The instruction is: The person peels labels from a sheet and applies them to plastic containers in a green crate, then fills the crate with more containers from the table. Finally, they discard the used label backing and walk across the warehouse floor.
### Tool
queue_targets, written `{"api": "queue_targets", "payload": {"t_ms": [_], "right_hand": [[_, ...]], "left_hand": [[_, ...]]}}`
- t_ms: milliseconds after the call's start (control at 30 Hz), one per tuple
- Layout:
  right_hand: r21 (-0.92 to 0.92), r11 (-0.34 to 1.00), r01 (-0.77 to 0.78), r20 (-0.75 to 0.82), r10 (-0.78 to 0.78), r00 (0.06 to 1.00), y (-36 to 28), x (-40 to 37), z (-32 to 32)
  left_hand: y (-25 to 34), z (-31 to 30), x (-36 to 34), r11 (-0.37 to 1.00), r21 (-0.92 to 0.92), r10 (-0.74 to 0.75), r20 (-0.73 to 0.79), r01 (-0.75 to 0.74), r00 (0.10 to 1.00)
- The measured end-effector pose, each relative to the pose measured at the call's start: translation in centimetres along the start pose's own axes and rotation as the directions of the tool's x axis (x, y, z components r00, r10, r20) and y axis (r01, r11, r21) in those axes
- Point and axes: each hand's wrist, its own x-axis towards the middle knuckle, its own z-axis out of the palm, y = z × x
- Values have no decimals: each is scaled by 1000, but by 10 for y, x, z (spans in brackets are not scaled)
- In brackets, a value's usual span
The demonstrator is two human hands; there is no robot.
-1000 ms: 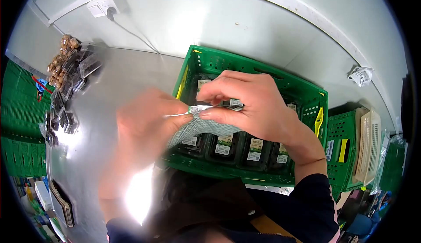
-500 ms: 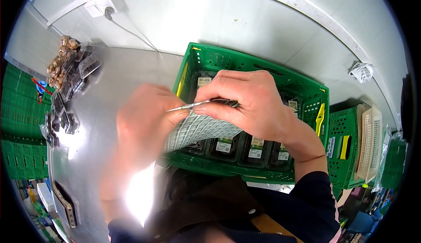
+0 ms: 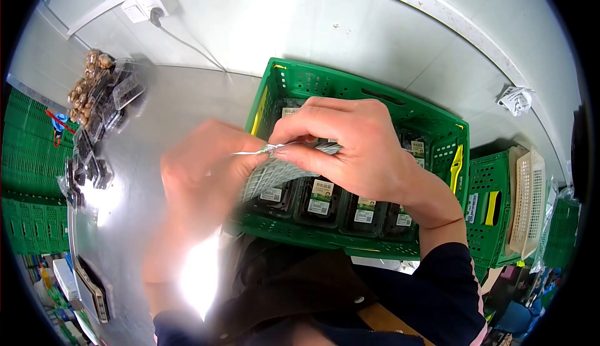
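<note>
Both hands meet over the left part of a green crate, pinching the edge of a sheet of small labels with a grid pattern. My left hand, partly blurred, has thumb and fingers closed on the sheet's left edge. Fingers of my right hand are pinched on the same edge, touching the left fingertips. The sheet bends down below the hands. Inside the crate lie several dark plastic packs with white and green labels.
Brown mushrooms and clear packs lie at the table's left. Another green crate and a cream basket stand at right. A socket with a plugged cable is on the wall.
The sheet has tilted and curled between my hands, uncovering more of the packs below. My left hand has shifted slightly left, and the pinched fingertips are now closer together.
</note>
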Motion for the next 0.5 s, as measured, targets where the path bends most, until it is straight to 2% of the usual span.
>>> {"api": "queue_targets", "payload": {"t_ms": [400, 500], "right_hand": [[-36, 999, 1, 1, 0, 1000, 0, -4, -2], [19, 997, 71, -36, -70, 997, 2, -5, 1]], "left_hand": [[1, -2, 0, 999, 49, 13, 64, -16, 998], [3, 0, 0, 999, 17, 34, 50, -35, 998]]}}
